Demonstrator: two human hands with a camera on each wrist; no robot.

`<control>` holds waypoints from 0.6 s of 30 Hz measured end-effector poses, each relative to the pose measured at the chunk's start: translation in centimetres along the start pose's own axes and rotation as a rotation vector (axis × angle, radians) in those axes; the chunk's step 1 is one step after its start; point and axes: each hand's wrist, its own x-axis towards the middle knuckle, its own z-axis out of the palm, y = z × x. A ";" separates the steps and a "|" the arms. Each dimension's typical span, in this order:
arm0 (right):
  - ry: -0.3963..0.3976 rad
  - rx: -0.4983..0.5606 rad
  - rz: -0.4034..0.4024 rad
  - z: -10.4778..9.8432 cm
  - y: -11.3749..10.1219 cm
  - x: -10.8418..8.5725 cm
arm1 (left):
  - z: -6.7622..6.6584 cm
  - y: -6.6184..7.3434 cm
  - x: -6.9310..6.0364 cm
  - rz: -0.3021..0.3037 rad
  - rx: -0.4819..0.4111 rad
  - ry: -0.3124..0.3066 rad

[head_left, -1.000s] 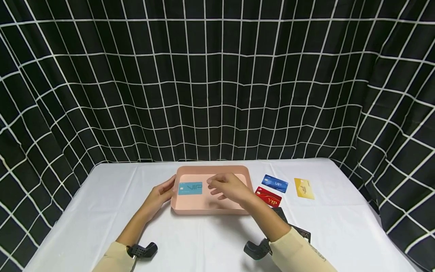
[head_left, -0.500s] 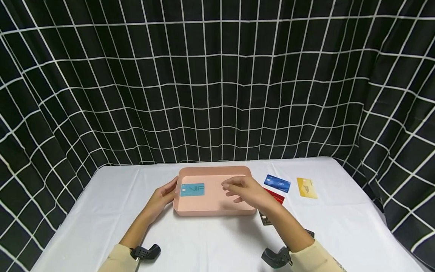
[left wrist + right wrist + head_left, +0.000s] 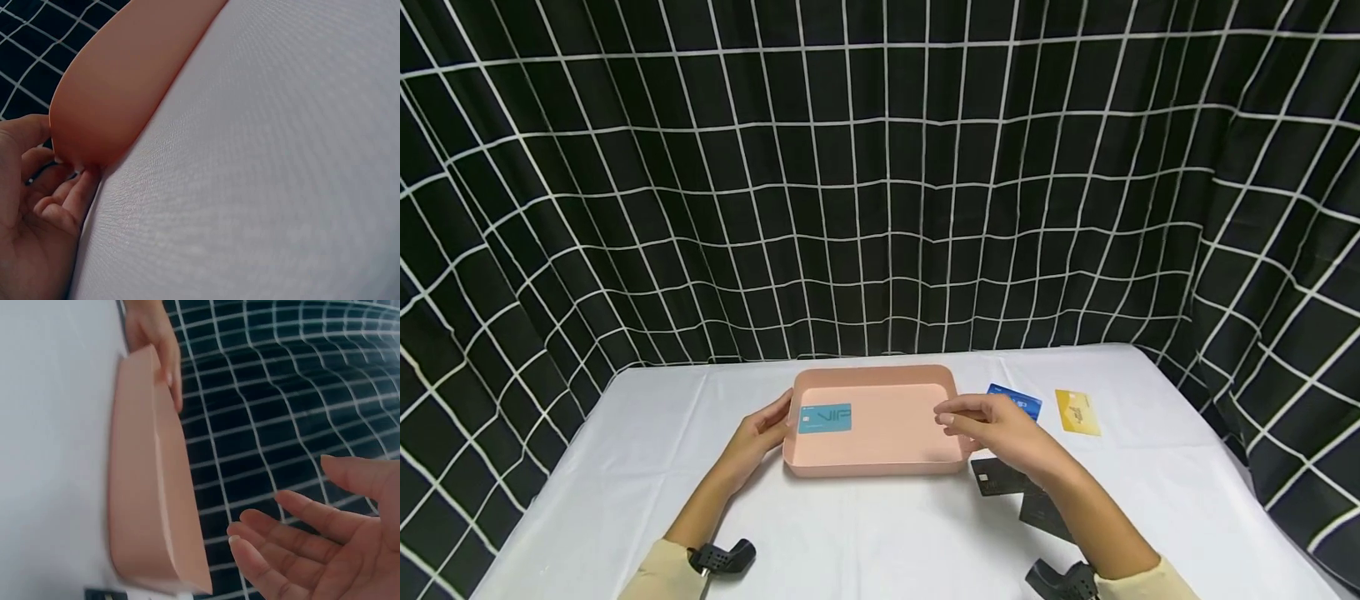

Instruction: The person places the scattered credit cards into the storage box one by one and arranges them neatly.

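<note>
Shifted rightward: bare right hand (image 3: 1000, 429), thumb and fingers apart, unladen. Bare left hand (image 3: 756, 437) rested loosely against one shallow pink plastic tray (image 3: 895, 429) on white cloth (image 3: 850, 533); we judged it light, stiff, best gripped at both ends.

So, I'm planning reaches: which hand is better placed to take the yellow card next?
Probably the right hand: it's empty and nearer the yellow card, while the left hand touches the pink tray.
</note>
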 end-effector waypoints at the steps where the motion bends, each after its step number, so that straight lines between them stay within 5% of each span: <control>1: 0.006 -0.009 0.005 -0.5 0.1 -0.2 | 0.0 0.0 0.0 0.002 0.001 -0.002; 8: 0.049 -0.070 0.033 -3.6 1.0 -1.7 | 0.0 0.1 0.1 0.005 0.006 0.007; 18: 0.043 -0.120 0.068 -5.2 2.7 -3.6 | 0.2 0.0 0.1 -0.010 -0.006 0.013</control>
